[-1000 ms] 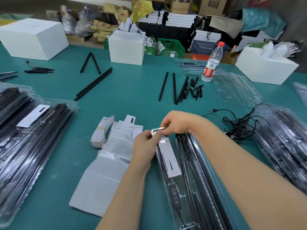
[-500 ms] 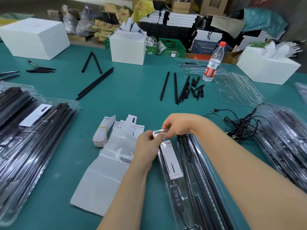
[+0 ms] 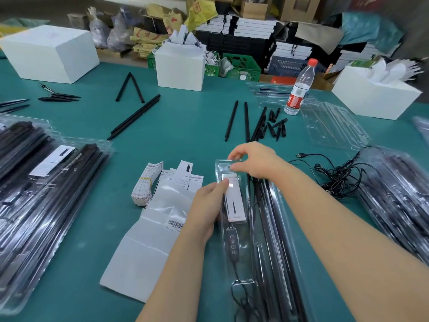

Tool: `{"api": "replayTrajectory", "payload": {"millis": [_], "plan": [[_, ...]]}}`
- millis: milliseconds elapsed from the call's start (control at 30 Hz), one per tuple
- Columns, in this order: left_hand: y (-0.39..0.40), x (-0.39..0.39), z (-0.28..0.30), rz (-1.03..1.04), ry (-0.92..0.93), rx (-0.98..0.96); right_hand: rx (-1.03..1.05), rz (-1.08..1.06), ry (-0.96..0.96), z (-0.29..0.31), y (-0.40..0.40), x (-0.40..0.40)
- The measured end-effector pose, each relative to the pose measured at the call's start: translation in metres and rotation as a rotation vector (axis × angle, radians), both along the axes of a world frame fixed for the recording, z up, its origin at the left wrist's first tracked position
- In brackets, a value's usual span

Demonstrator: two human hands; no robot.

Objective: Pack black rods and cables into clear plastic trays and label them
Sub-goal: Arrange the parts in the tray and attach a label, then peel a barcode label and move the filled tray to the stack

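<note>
A clear plastic tray (image 3: 282, 247) lies lengthwise in front of me, holding black rods (image 3: 276, 228), a cable with a black button controller (image 3: 232, 242) and a white label card (image 3: 235, 201). My left hand (image 3: 209, 203) grips the tray's left edge, its thumb pressing on the card's top. My right hand (image 3: 251, 162) pinches the tray's far end between curled fingers and thumb. Loose black rods (image 3: 246, 120) and short black spikes (image 3: 276, 127) lie further back. A tangled black cable (image 3: 339, 173) sits to the right.
Stacks of filled clear trays lie at the left (image 3: 46, 198) and right (image 3: 399, 196). A banded bundle of label cards (image 3: 146, 184) and white sticker backing sheets (image 3: 148, 247) sit left of my hands. Empty clear trays (image 3: 334, 124), a water bottle (image 3: 300, 87) and white boxes (image 3: 181, 63) stand behind.
My left hand slid down along the tray's left edge onto the label card. My right hand stays at the tray's far end, now lifted slightly with the fingers pinching.
</note>
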State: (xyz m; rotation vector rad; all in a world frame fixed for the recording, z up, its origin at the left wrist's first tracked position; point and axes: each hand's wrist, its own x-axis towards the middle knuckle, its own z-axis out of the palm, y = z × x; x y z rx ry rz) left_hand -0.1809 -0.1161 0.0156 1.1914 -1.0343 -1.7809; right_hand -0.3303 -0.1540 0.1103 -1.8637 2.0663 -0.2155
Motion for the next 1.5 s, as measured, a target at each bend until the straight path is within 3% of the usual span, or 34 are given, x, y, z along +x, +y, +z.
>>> {"api": "replayTrajectory", "payload": {"millis": [67,167,267,367,433,533,600,667,733,833,900,967,1100,1200,1333,1433,1500], "plan": [[-0.001,0.000,-0.001,0.090,-0.008,-0.016,-0.127,-0.089,0.182,-0.001,0.008,0.000],[-0.005,0.002,-0.001,0.244,0.033,-0.043,-0.128,-0.157,0.107,-0.005,0.033,0.008],[-0.008,0.001,0.002,0.256,0.243,-0.059,0.074,-0.081,-0.206,-0.009,0.067,0.021],[-0.001,-0.005,0.006,0.139,0.440,-0.232,0.037,-0.128,-0.612,-0.006,0.078,0.018],[0.003,-0.008,0.006,0.140,0.361,-0.397,0.003,-0.160,-0.803,-0.001,0.074,0.005],[0.004,-0.008,0.004,0.193,-0.054,-0.554,0.035,-0.191,-1.014,0.002,0.074,-0.015],[0.005,-0.007,0.001,0.151,-0.223,-0.504,0.012,-0.239,-1.246,-0.006,0.076,-0.025],[0.006,-0.007,0.000,0.110,-0.152,-0.332,-0.021,-0.325,-1.443,-0.022,0.078,-0.033],[0.006,-0.007,-0.003,0.056,-0.138,-0.271,-0.030,-0.386,-1.353,-0.043,0.081,-0.038],[0.007,-0.008,-0.007,0.019,-0.310,-0.396,-0.060,-0.482,-0.899,-0.074,0.090,-0.042],[0.008,-0.009,-0.009,0.037,-0.414,-0.486,-0.119,-0.486,-0.778,-0.086,0.100,-0.042],[0.005,-0.010,-0.009,0.045,-0.505,-0.538,-0.182,-0.389,-0.682,-0.093,0.116,-0.039],[0.001,-0.013,-0.015,0.011,-0.669,-0.586,-0.318,-0.078,-0.240,-0.112,0.150,-0.033],[0.004,-0.017,-0.020,-0.003,-0.834,-0.630,-0.266,-0.073,-0.247,-0.124,0.163,-0.028],[0.008,-0.020,-0.023,-0.035,-1.156,-0.877,-0.304,-0.109,-0.208,-0.129,0.163,-0.027],[0.016,-0.022,-0.006,-0.044,-1.063,-0.966,-0.319,-0.111,-0.215,-0.131,0.162,-0.028],[0.022,-0.021,0.012,-0.099,-1.097,-1.006,-0.321,-0.110,-0.221,-0.131,0.162,-0.029]]}}
